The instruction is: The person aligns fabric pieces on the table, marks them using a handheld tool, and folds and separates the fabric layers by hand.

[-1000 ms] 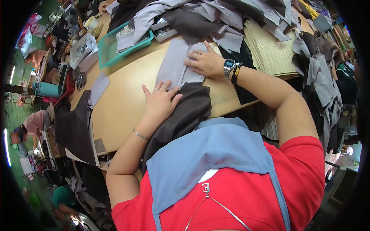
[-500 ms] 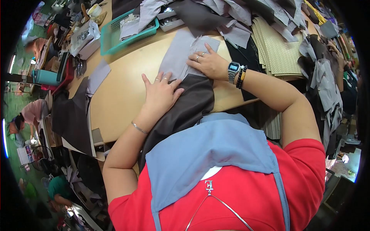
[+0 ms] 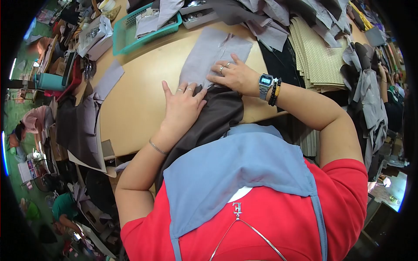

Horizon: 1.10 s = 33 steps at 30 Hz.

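A panel of pale grey-lilac material lies on the wooden table, a seam running along its length. Its near end meets dark brown material, which drapes over the table edge toward my apron. Along the left side of the join, my left hand rests open, fingers spread, with the fingertips on the material. My right hand is open too and presses on the panel beside the seam, its fingers pointing left, close to my left fingertips. Whatever lies under the right palm is hidden.
A teal basket with pale pieces stands at the back of the table. Stacked cream textured sheets lie at right. Dark cut pieces hang over the left edge. Other people, one in a green top, are off to the left.
My right hand has slid slightly toward me along the seam, nearer my left hand. The brown material is more bunched beside my right hand. The left hand stays nearly in place.
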Available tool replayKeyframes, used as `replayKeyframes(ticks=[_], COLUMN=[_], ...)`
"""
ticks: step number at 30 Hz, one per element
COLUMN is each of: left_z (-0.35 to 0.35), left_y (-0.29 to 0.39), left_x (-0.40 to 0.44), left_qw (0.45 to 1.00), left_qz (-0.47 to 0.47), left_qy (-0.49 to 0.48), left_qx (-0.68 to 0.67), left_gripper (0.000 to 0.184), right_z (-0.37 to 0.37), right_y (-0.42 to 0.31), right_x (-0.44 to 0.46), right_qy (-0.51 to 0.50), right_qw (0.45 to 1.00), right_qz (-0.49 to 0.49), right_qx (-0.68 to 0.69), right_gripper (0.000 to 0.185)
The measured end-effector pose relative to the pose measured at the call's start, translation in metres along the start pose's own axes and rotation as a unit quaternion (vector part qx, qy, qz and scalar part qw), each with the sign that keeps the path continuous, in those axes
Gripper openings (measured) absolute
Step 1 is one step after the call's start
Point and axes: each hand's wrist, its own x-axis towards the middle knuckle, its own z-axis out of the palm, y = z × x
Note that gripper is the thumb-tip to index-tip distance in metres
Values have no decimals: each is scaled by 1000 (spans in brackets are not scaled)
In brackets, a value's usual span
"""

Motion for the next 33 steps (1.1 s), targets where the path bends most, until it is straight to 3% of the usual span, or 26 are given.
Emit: replayKeyframes(ticks=[2, 5, 8, 14, 17, 20, 23, 33], left_z=[-1, 5, -4, -4, -1, -3, -5, -6], left_y=[0, -5, -9, -7, -4, -5, -5, -5], left_x=[1, -4, -4, -3, -2, 1, 6, 11], left_qw=[1000, 999, 992, 992, 997, 999, 999, 999], left_qz=[-2, -5, -55, -55, -18, 13, 15, 10], left_qy=[-24, 16, -59, -60, 11, -12, -30, -38], left_qx=[-7, -42, -102, -94, -72, -27, -16, -38], left_gripper=[35, 37, 37, 33, 36, 45, 53, 57], right_z=[0, -4, -2, -15, -11, -2, 10, 21], right_y=[-5, -10, -7, -19, -19, -10, -6, 21], right_x=[2, 0, 1, 4, 3, 0, 2, 6], right_qy=[-13, -15, 7, -33, -4, 27, 70, 172], right_qw=[1000, 999, 1000, 999, 1000, 998, 988, 955], right_qz=[8, 8, -15, 0, -8, 16, 104, 236], right_qx=[5, 29, 26, 17, -14, 58, 93, 47], right_gripper=[54, 55, 53, 56, 51, 44, 40, 50])
